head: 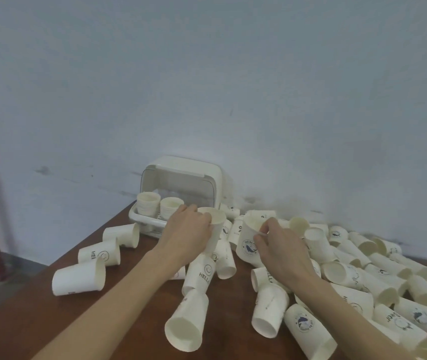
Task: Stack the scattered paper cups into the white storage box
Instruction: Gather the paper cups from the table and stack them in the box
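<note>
The white storage box point(215, 183) stands at the table's far edge against the wall, its lid raised. Two stacks of paper cups point(148, 207) stand in its front tray. My left hand point(185, 236) grips an upright stack of cups point(216, 222) just in front of the box. My right hand point(277, 252) pinches the rim of a whale-print cup point(248, 244) lifted just right of that stack. Several loose cups point(358, 279) lie on their sides over the right half of the table.
Three cups point(82, 278) lie on their sides on the brown table point(51, 320) at the left. Other fallen cups point(189, 323) lie between my forearms. A pale wall runs behind the table, and the table's left edge drops to the floor.
</note>
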Tool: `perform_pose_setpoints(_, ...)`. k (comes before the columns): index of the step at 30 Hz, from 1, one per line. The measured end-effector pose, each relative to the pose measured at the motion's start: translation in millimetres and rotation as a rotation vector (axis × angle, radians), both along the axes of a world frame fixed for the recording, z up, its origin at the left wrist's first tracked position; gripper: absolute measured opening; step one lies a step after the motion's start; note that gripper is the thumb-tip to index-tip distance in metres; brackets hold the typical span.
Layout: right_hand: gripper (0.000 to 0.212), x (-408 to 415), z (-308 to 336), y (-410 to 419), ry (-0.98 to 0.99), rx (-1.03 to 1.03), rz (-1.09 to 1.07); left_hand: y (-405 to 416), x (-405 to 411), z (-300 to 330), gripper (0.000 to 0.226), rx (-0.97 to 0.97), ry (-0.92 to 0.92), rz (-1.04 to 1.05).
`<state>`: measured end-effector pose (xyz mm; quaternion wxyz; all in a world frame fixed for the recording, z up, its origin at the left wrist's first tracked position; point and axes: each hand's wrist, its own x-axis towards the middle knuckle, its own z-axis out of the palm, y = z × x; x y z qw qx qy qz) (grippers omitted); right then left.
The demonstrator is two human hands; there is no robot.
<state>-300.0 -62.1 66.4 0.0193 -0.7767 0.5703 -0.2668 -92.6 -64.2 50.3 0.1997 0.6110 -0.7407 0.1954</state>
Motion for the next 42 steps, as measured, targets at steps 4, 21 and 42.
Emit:
perform_pose_setpoints(4,0.011,25.9,-3.1,-10.1,-0.004,0.01,0.013,-5.1,24.0,-4.9,0.027,-0.043,0.012,0.043)
perform_pose_setpoints(21,0.011,126.2,-14.5,-48.6,-0.019,-0.01,0.038,-40.9,119.2,-14.3,0.016,-0.138,0.086,0.113)
perform_pose_setpoints(42,0.012,175.2,-26.8,-75.3,-0.012,0.03,-0.046,-131.6,218.3,-21.8,0.019,-0.154,0.116,0.139)
